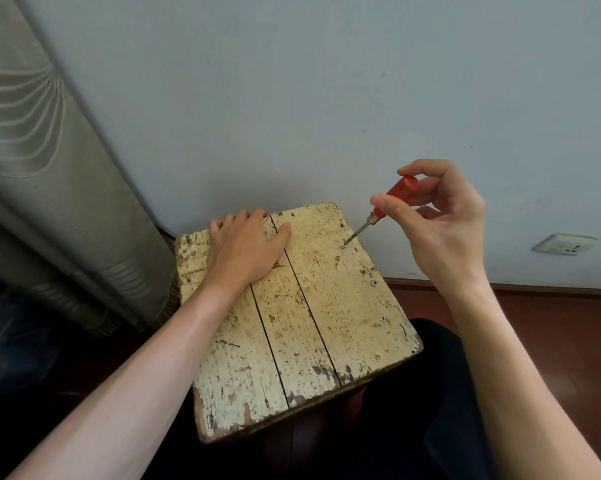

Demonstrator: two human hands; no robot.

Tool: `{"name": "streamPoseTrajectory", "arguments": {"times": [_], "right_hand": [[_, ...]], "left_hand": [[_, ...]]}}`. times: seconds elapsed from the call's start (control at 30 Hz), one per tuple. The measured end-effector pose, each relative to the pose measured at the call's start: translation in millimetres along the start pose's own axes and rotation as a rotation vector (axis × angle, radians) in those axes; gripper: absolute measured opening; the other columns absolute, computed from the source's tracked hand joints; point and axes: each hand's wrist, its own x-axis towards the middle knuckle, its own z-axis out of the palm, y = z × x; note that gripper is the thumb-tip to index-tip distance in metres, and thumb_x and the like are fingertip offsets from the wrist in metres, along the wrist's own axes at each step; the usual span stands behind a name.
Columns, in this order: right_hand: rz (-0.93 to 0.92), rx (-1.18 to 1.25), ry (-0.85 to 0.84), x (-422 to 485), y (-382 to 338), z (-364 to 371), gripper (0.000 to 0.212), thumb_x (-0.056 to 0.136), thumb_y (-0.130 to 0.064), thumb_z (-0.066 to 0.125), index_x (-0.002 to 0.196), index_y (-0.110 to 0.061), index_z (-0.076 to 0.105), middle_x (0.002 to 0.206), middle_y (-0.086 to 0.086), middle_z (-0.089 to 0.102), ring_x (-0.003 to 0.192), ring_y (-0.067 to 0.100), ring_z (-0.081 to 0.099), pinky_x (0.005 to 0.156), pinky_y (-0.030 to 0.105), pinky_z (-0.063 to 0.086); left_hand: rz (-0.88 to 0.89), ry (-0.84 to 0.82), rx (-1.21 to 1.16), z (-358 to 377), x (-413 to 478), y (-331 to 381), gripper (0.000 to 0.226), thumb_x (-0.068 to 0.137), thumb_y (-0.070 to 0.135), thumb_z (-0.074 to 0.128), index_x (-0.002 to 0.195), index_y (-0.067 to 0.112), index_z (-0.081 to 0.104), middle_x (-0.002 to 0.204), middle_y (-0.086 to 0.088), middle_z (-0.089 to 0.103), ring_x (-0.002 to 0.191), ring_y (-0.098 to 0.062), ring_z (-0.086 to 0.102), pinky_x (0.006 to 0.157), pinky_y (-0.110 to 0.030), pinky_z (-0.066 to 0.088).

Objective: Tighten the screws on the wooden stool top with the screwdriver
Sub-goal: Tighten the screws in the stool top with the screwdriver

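Wooden stool top (327, 306), made of three planks with worn, chipped cream paint, fills the lower centre of the frame and stands against a pale grey wall (292, 98). Three small metal screws sit in a line along the right plank: a far screw (343, 246), a middle screw (373, 283) and a near screw (382, 319).

A small screwdriver with a red plastic handle and a thin metal shaft (401, 188) slants down from right of centre, its tip set in the far screw. The right grip (441, 230), a bare hand, pinches the red handle between the thumb and the curled fingers and is raised above the right edge of the stool top.

The left grip (243, 251), also bare, lies palm down on the far left part of the stool top, across the left and middle planks. Its fingers bend over the far edge, with the tips hidden, and its thumb stretches out onto the right plank.

A grey-green patterned curtain (32, 168) hangs down the left side of the frame. A white wall socket (562, 244) sits low on the wall at the right, above a reddish-brown wooden floor (552, 327). Dark trousers (430, 375) show under and to the right of the stool top.
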Motion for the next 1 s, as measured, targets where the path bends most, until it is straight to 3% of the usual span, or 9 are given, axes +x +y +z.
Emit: {"name": "streamPoseTrajectory", "arguments": {"times": [0.13,0.23,0.47,0.6,0.7,0.77,0.83,0.93,1.0], "right_hand": [[-0.001,0.023,-0.127,1,5,-15,0.037,0.094,-0.014,0.084,0.122,-0.036,0.073,0.101,-0.007,0.077,0.107,0.015,0.078,0.077,0.029,0.061],[-0.014,0.089,-0.296,2,5,-24,0.046,0.102,0.001,0.068,0.139,-0.027,0.066,0.118,0.009,0.077,0.127,0.021,0.072,0.092,0.031,0.061],[0.020,0.084,-0.252,6,2,-19,0.039,0.099,0.007,0.071,0.131,-0.015,0.068,0.112,0.011,0.079,0.108,0.019,0.079,0.082,0.022,0.057],[0.025,0.037,-0.151,6,-1,-9,0.041,0.094,-0.003,0.082,0.119,-0.032,0.067,0.098,-0.004,0.078,0.093,0.013,0.079,0.072,0.032,0.058],[-0.003,0.005,-0.127,5,-2,-4,0.041,0.095,-0.010,0.082,0.119,-0.039,0.068,0.098,-0.013,0.077,0.092,0.007,0.076,0.068,0.028,0.057],[-0.017,-0.020,-0.138,4,-1,-4,0.041,0.097,-0.011,0.080,0.122,-0.041,0.070,0.100,-0.017,0.077,0.098,0.006,0.075,0.066,0.037,0.058],[-0.029,-0.019,-0.193,4,1,-9,0.043,0.100,-0.006,0.076,0.129,-0.037,0.069,0.107,-0.013,0.077,0.109,0.009,0.075,0.068,0.041,0.058],[-0.033,0.054,-0.313,7,5,-18,0.049,0.103,0.006,0.065,0.142,-0.024,0.062,0.127,0.007,0.075,0.125,0.017,0.073,0.088,0.026,0.059],[-0.021,0.085,-0.326,9,7,-21,0.049,0.104,0.009,0.063,0.142,-0.021,0.062,0.127,0.014,0.075,0.126,0.021,0.073,0.096,0.026,0.058]], "left_hand": [[0.002,0.000,0.000,0,-1,1,0.075,0.093,0.075,0.024,0.138,0.023,0.054,0.125,-0.002,0.062,0.116,-0.024,0.053,0.101,-0.045,0.031],[0.003,-0.007,0.000,0,-1,1,0.076,0.093,0.075,0.023,0.139,0.023,0.053,0.125,-0.002,0.062,0.117,-0.024,0.052,0.101,-0.046,0.031],[0.003,-0.008,0.003,-1,-1,1,0.075,0.094,0.075,0.024,0.140,0.023,0.053,0.127,-0.002,0.062,0.117,-0.024,0.052,0.102,-0.046,0.031],[0.006,-0.008,0.006,-1,-1,1,0.075,0.094,0.075,0.024,0.139,0.023,0.053,0.125,-0.002,0.062,0.117,-0.025,0.053,0.101,-0.045,0.031],[0.005,-0.005,0.001,-1,-1,1,0.075,0.094,0.075,0.023,0.139,0.023,0.053,0.125,-0.002,0.062,0.117,-0.024,0.052,0.101,-0.045,0.031],[0.003,-0.006,-0.005,-2,-1,1,0.075,0.093,0.075,0.023,0.139,0.023,0.053,0.126,-0.002,0.062,0.117,-0.025,0.052,0.101,-0.045,0.030],[0.003,-0.004,-0.004,-1,-1,1,0.076,0.093,0.075,0.023,0.139,0.023,0.053,0.126,-0.002,0.062,0.117,-0.025,0.052,0.101,-0.045,0.030],[0.005,-0.003,-0.008,-1,-1,0,0.075,0.094,0.075,0.024,0.138,0.023,0.054,0.124,-0.001,0.062,0.116,-0.024,0.052,0.100,-0.045,0.030],[0.012,0.003,-0.007,0,-1,0,0.074,0.094,0.075,0.025,0.137,0.022,0.054,0.122,-0.001,0.062,0.115,-0.024,0.052,0.100,-0.044,0.030]]}}
